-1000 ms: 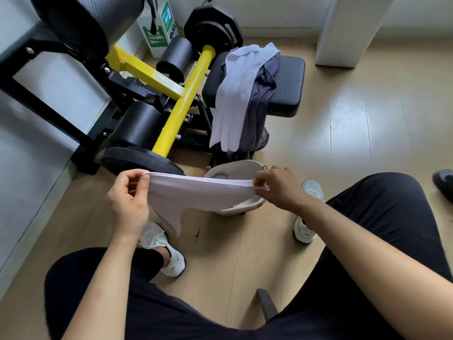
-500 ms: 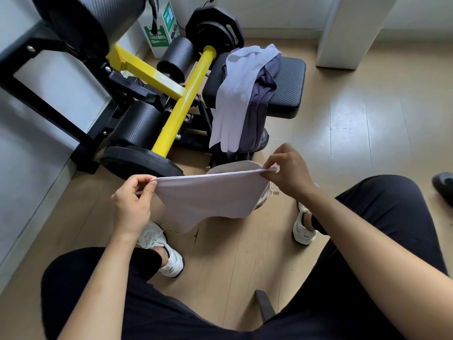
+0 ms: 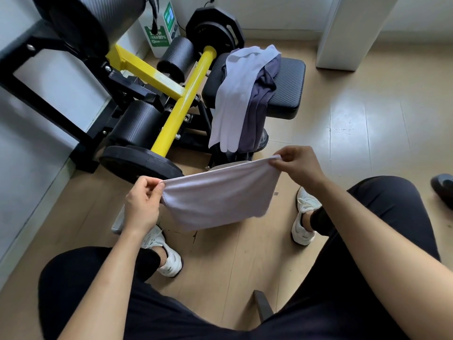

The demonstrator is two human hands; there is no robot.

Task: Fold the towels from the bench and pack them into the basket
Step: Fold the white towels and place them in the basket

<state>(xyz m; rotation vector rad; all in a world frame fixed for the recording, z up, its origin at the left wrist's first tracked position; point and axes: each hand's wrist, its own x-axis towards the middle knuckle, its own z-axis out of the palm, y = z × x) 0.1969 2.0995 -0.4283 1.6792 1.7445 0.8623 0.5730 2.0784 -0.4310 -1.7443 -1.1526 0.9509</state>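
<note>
The person is holding a pale lilac towel [image 3: 220, 200] up in the air above the wooden floor [image 3: 343, 143], between their knees. The left hand [image 3: 141, 202] is pinching the towel's upper left corner between thumb and curled fingers. The right hand [image 3: 296, 168] is pinching the upper right corner in the same way, so both hands are clamped on the cloth.

A second ago the towel was lying stretched almost flat between the hands, showing little more than a thin band. Now the right hand is sitting higher and further right. The top edge is sloping up toward it, and the cloth is hanging down as a broad sheet with a ragged, curved lower edge. The left hand is staying in nearly the same spot.

The pale round basket [image 3: 228, 164], standing on the floor at the foot of the bench, was half open to view before. Now the hanging towel is covering nearly all of it, leaving only a sliver of rim above the top edge.

On the black padded bench seat [image 3: 286, 94], a long white towel [image 3: 235, 99] and a dark grey towel [image 3: 257, 114] are draping over the near left edge, lying as they were earlier.
</note>
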